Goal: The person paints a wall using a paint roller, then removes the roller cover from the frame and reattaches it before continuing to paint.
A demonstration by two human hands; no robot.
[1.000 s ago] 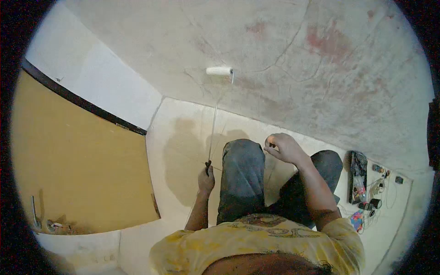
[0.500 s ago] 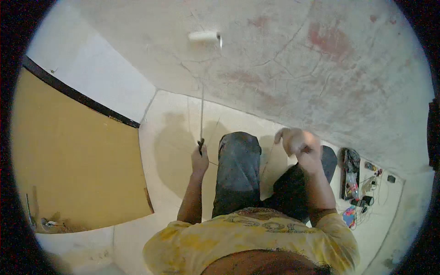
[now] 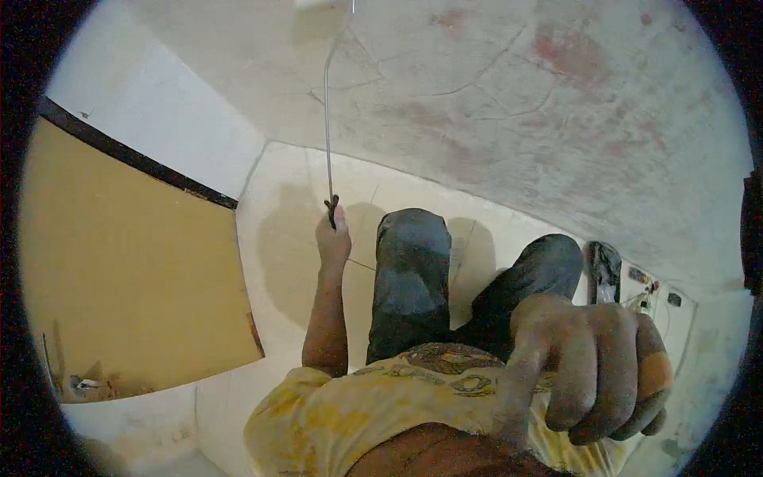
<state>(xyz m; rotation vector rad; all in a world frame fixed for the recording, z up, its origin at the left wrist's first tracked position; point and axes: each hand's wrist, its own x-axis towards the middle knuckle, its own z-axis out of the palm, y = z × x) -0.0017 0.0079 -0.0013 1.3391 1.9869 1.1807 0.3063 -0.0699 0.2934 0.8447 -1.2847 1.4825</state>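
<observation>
My left hand (image 3: 333, 238) is wrapped round the dark handle of a paint roller (image 3: 327, 119). Its long thin metal rod runs up to the wall (image 3: 477, 103), and the white roller cover is mostly cut off at the top edge of the view. My right hand (image 3: 596, 366) is large and close to the camera, raised in front of my chest and right knee. Its fingers are curled, the index finger reaching down toward my neck, and an orange band goes round one finger. I see nothing in it, though the palm is hidden.
My knees (image 3: 413, 270) are bent above the pale tiled floor (image 3: 286, 238). The wall ahead has cracks and reddish patches. A yellow-brown panel (image 3: 143, 270) with a dark edge stands at left. A black bag (image 3: 604, 270) and small items with cables (image 3: 644, 286) lie at right.
The paint roller has gone higher up the wall, its cover now nearly out of view, and my left hand has risen slightly. My right hand has come from beside my knee up close to the camera.
</observation>
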